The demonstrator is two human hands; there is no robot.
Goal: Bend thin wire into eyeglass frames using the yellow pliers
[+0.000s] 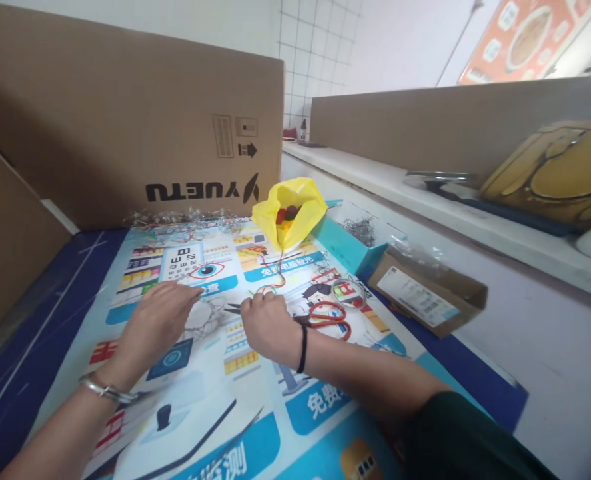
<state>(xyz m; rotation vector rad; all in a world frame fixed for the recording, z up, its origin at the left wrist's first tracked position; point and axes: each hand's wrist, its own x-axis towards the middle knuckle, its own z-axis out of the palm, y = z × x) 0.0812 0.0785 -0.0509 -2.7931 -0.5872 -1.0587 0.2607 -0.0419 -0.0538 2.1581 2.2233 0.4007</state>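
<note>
My left hand [160, 323], with a silver bracelet at the wrist, is closed in a pinch above the printed sheet. Beside its fingertips lies a loose tangle of thin pale wire [208, 319]; whether they grip a strand is too fine to see. My right hand [270, 327], a black band at its wrist, is curled closed over the middle of a pair of scissors with red handles [329, 315]. The dark tips show left of its fingers; I cannot tell what it grips. Coloured threads [278, 283] run from its knuckles toward a yellow bag [295, 200].
The yellow bag stands open with red and yellow pieces inside. Right of it are a teal box [345, 243] holding grey wire-like material, a cardboard box [428, 293] and a clear ring-shaped coil [349, 293]. Shiny tangled strands [185, 223] lie against the large carton [125, 120].
</note>
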